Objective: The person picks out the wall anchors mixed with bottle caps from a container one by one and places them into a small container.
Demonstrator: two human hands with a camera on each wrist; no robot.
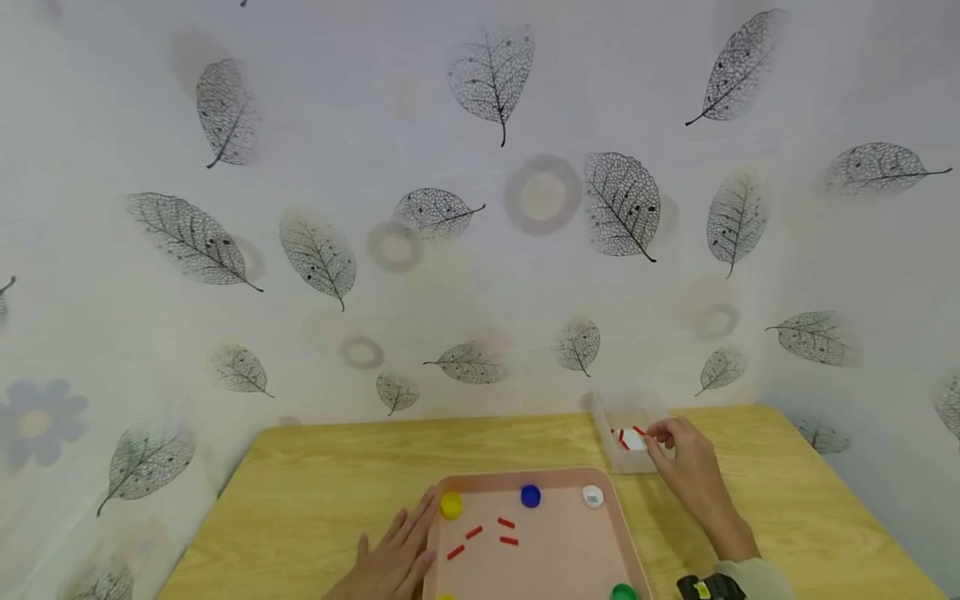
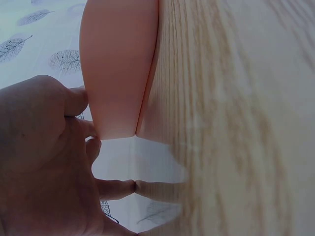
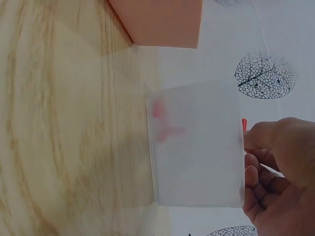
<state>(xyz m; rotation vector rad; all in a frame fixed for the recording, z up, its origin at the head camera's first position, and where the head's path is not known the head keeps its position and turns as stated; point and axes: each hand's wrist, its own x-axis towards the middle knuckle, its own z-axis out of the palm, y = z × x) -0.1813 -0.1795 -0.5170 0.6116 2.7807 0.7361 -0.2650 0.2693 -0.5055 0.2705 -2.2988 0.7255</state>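
Note:
My left hand rests at the left side of a pink tray, its fingers spread. The left wrist view shows the thumb and fingers touching the tray's wall. Over a translucent plastic box, my right hand pinches a short red stick between thumb and fingers. That stick's end pokes above the box rim in the right wrist view. More red sticks and a white piece lie inside the box. Several red sticks, one of them a slanted stick, lie scattered in the tray.
Round caps sit along the tray's edges: a yellow cap, a blue cap, a white cap and a green cap. The wooden table meets a leaf-patterned curtain behind the box.

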